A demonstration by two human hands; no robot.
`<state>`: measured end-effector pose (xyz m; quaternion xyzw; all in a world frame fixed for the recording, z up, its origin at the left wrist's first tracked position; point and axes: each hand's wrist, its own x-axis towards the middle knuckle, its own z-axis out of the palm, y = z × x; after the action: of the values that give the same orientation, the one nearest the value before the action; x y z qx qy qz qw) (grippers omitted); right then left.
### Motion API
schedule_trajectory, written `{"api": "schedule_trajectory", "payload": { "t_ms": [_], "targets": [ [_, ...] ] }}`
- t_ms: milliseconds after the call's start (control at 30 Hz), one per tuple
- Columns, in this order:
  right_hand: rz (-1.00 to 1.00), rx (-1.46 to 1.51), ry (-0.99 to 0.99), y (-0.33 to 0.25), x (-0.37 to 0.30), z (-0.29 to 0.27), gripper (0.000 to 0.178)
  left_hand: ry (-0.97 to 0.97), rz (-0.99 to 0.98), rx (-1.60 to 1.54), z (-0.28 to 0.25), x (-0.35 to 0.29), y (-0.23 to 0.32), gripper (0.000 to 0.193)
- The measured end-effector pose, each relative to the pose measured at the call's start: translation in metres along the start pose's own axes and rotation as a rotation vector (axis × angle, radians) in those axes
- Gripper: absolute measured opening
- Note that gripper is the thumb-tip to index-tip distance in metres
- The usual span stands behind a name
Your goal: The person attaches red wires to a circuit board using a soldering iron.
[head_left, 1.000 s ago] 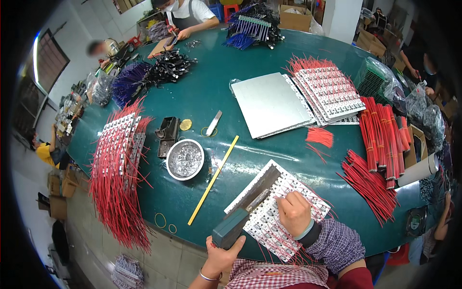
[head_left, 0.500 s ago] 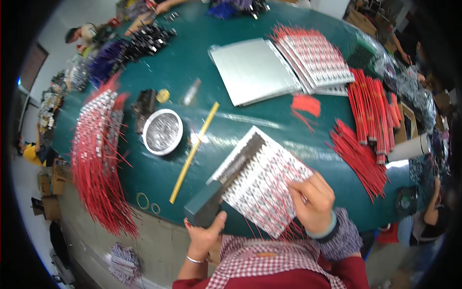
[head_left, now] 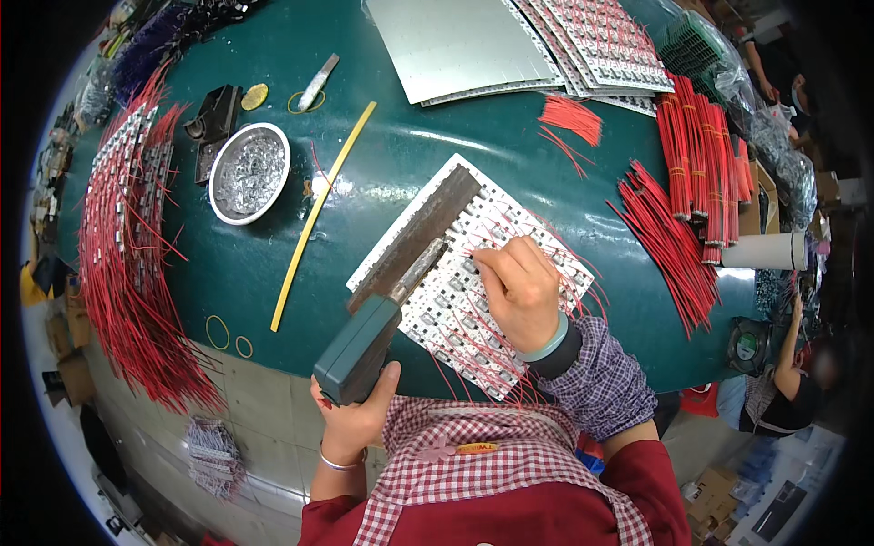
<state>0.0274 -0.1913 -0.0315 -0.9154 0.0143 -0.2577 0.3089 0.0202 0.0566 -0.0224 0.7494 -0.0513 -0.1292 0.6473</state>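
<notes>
My left hand (head_left: 357, 420) grips a dark green soldering gun (head_left: 360, 346) by its lower end. The gun's long metal tip points up and right over a white circuit board panel (head_left: 424, 320). Rows of small parts and thin red wires cover this panel, which lies tilted on the table in front of me. Above it, my right hand (head_left: 521, 289) is closed in a pinch on a thin red wire near the gun's tip; the fingertips partly hide it. Along the panel's upper left side lies a dark flat bar (head_left: 419, 235).
Left stand a white bowl of silvery material (head_left: 220, 202) and a heap of red-wired strips (head_left: 127, 246). A yellow stick (head_left: 320, 223) lies beside the bowl. Stacked panels (head_left: 464, 55) are at the back, red wire bundles (head_left: 669, 246) at right. Another person (head_left: 792, 382) sits at far right.
My view has shifted, so the table things appear higher and further left. My right hand has moved inward over the panel, toward the gun. The gun's tip has come off the dark bar onto the rows.
</notes>
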Motion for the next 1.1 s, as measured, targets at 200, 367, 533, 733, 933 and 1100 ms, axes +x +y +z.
{"api": "schedule_trajectory", "payload": {
  "t_ms": [200,367,533,733,933,1100],
  "targets": [
    [-0.023,-0.041,-0.036,0.002,-0.001,0.002,0.015,-0.043,-0.010,0.024,-0.002,-0.001,-0.002,0.031],
    [-0.044,-0.038,-0.023,0.005,0.002,0.002,0.019,-0.075,0.057,0.103,-0.002,0.002,0.001,0.028],
    [-0.054,-0.048,-0.048,0.006,0.000,0.003,0.018,0.017,-0.014,0.099,0.005,0.005,0.008,0.020],
    [-0.069,-0.102,-0.048,0.004,0.004,0.001,0.021,0.004,-0.014,0.183,0.003,0.002,0.009,0.017],
    [-0.120,-0.108,-0.024,0.005,0.005,0.002,0.021,-0.014,0.044,0.197,-0.006,-0.007,-0.009,0.020],
    [-0.106,-0.119,-0.031,0.005,0.004,0.002,0.020,0.001,-0.003,0.051,-0.005,-0.006,0.001,0.030]
  ]
}}
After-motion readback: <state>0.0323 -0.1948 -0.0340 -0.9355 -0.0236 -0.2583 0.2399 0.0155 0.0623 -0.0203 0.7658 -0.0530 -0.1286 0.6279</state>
